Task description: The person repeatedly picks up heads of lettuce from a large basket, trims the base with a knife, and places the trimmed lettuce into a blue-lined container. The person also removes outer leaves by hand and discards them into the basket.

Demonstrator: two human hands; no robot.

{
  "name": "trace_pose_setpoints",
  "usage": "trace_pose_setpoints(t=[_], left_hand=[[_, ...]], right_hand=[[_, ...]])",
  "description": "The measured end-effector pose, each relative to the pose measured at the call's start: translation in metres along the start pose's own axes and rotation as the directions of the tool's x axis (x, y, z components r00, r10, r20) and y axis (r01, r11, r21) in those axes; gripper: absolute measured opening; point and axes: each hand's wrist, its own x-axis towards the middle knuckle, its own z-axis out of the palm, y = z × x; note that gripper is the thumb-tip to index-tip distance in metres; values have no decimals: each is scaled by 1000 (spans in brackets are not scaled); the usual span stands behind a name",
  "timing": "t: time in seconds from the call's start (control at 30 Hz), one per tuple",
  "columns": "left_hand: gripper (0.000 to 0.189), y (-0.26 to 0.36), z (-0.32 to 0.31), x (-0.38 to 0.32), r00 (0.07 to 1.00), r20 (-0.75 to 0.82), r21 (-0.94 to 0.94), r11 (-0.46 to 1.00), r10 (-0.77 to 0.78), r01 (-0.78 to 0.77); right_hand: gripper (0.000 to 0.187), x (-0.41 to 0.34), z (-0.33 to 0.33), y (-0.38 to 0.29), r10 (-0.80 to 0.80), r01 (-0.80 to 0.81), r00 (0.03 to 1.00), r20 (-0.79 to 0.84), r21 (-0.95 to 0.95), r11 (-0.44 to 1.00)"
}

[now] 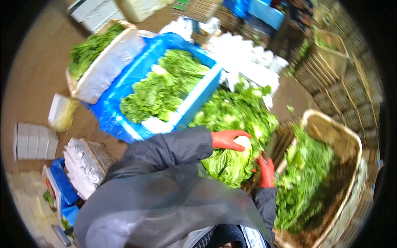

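My left hand point(229, 140), in a red rubber glove, grips a head of leafy lettuce point(228, 166) at its pale stem end. My right hand point(266, 170), gloved in red too, is beside the lettuce on the right, fingers curled around something small, perhaps a knife, too blurred to name surely. Beyond both hands lies a heap of loose green leafy heads point(235, 108). Ahead and to the left, a foam box lined with blue plastic point(198, 99) holds more lettuce heads point(173, 83).
A large tub point(356, 145) with loose leaves point(307, 176) stands on the right. Stacked crates point(344, 96) line the far right. White plastic bags point(235, 52) lie beyond the heap. A foam box point(111, 62) of greens stands at the upper left; a white sack point(82, 167) lies at the left.
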Motion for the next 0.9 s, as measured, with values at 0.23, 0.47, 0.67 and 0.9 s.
trace_pose_setpoints(t=[0.23,0.47,0.67,0.9], left_hand=[[43,-38,-256,-202,304,-946,-245,869,-117,-429],[47,-97,-512,-278,-50,-998,-18,979,-28,-204],[50,-106,-163,12,902,-333,-708,705,-277,-45],[54,-6,7,78,939,89,-485,809,-333,333]], right_hand=[[43,4,-43,59,-47,14,965,-260,-129,992],[52,-26,-20,68,-486,216,821,-300,-625,750],[63,-61,-225,116,-208,-482,528,-824,-492,725],[29,1,-278,180,-22,-272,684,-729,-283,920]])
